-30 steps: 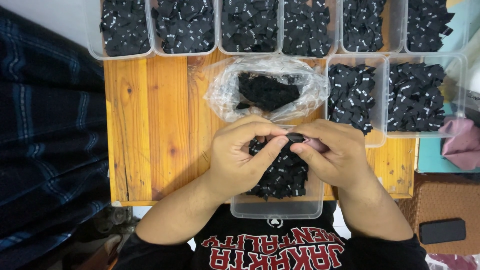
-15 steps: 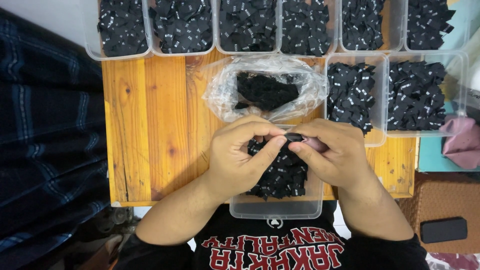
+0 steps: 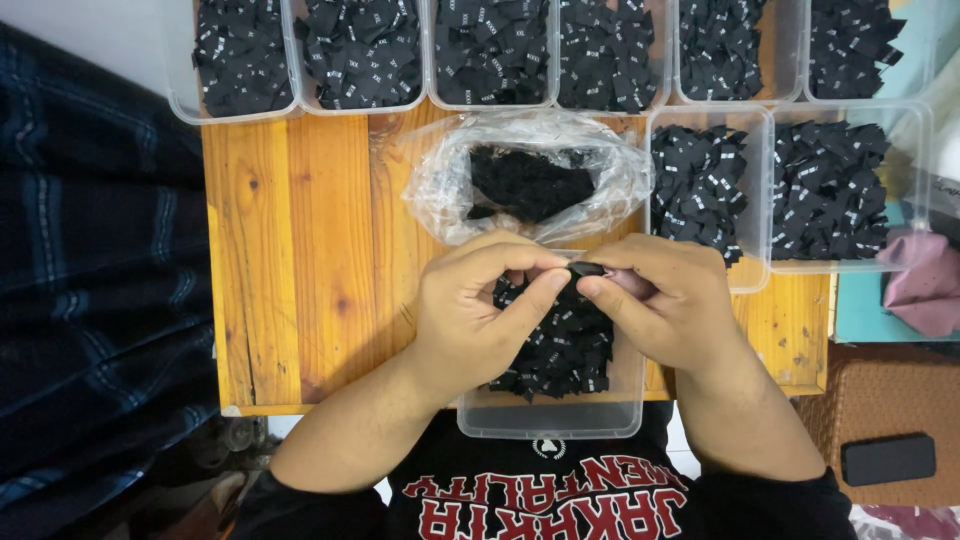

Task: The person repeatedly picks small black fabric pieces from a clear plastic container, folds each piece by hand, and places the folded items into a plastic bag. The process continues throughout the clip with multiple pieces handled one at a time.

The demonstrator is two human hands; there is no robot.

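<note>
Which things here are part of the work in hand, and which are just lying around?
In use:
left hand
right hand
black tag pinched between them
tub of tags beneath
plastic bag
sorted tubs

Lying about:
phone
pink cloth
plaid cloth

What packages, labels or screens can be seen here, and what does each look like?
Small black label: pinched between left hand and right hand.
Clear tub of black labels with white marks: under the hands.
Crinkled clear plastic bag: behind the hands, holding dark pieces.
Rows of clear tubs: far edge and right.
Dark phone, screen blank: lower right.
</note>
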